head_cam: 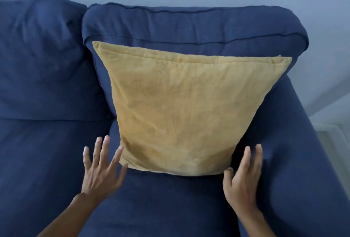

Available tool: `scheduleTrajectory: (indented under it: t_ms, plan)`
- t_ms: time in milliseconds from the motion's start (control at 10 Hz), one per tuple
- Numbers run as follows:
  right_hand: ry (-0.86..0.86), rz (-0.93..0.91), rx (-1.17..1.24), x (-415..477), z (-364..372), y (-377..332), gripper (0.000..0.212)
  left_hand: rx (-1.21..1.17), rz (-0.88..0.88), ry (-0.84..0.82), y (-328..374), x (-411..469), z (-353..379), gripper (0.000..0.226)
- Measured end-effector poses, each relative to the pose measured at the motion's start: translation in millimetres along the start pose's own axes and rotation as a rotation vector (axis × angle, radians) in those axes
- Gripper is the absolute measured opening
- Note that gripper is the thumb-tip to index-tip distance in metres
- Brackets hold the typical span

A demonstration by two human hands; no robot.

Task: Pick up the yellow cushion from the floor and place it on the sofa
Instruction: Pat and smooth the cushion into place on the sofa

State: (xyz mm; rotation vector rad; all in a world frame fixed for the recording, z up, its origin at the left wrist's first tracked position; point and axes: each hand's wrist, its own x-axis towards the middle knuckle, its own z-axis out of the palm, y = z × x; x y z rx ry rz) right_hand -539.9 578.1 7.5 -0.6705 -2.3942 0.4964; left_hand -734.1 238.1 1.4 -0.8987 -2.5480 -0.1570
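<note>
As open hands [103, 172] flank it, cushion [181, 111] leans on sofa [189, 26].

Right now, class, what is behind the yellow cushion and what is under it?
The yellow cushion leans against the blue back cushion and stands on the sofa seat. The parts directly behind and beneath it are covered.

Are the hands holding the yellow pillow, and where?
No, nothing is held. Both hands, left and right, are open beside the yellow cushion's bottom corners; it leans on the sofa.
</note>
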Motion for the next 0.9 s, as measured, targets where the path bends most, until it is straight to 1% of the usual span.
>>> scheduleTrajectory:
  t_ms: [100, 200, 300, 400, 500, 600, 700, 800, 900]
  plan:
    - [0.155, -0.164, 0.142, 39, -18, -48, 0.073, -0.1, 0.063, 0.174, 28, 48, -28, 0.064]
    - [0.071, -0.414, 0.011, 96, -17, -100, 0.068, -0.166, 0.102, 0.289, 66, 126, -59, 0.063]
    - [-0.006, -0.443, -0.185, 144, -11, -105, 0.067, -0.132, 0.079, 0.244, 83, 186, -77, 0.057]
    - [-0.04, -0.271, -0.242, 173, -20, -80, 0.068, -0.111, 0.025, 0.12, 69, 209, -78, 0.056]
    - [-0.088, -0.209, -0.268, 183, -37, -53, 0.068, -0.085, 0.024, 0.038, 50, 212, -80, 0.055]
    - [-0.096, -0.148, -0.246, 189, -58, -46, 0.067, -0.091, 0.004, 0.016, 41, 214, -86, 0.055]
    - [0.096, 0.031, 0.003, 197, -103, -62, 0.057, -0.15, -0.046, -0.018, 44, 217, -99, 0.054]
    - [0.435, 0.037, 0.458, 210, -196, -108, 0.028, -0.177, -0.053, -0.06, 49, 219, -116, 0.052]
    - [0.383, -0.03, 0.451, 218, -305, -94, 0.021, -0.191, -0.034, -0.14, 61, 214, -136, 0.052]
